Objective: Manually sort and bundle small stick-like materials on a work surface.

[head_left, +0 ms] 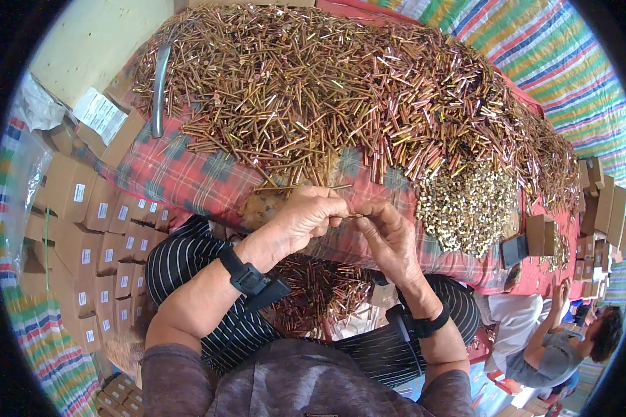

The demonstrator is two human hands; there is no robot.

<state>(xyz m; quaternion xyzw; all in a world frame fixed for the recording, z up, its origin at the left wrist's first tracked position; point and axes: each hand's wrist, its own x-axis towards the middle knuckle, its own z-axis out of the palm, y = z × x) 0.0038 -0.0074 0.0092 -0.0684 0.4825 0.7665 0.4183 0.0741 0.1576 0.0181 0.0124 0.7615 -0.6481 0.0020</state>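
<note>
My left hand [314, 214] is closed, its thumb and forefinger pinched together over the near edge of the plaid-covered table. Facing it, my right hand [391, 235] pinches with thumb and forefinger. Between the two sets of fingertips is a small brass-coloured metal piece [352, 215]; the fingers hide most of it, so its exact kind does not show. Just beyond my hands spreads a large heap of copper-gold metal rods [306, 90], with some loose ones close to my left knuckles. To the right of my right hand lies a pile of small brassy nut-like pieces [466, 208].
A curved grey metal bar [161, 90] lies at the heap's left. Stacked labelled cartons [83, 243] stand at left. More rods [316, 295] sit below, between my knees. A small open carton [540, 235] is at right; another person [553, 354] sits at lower right.
</note>
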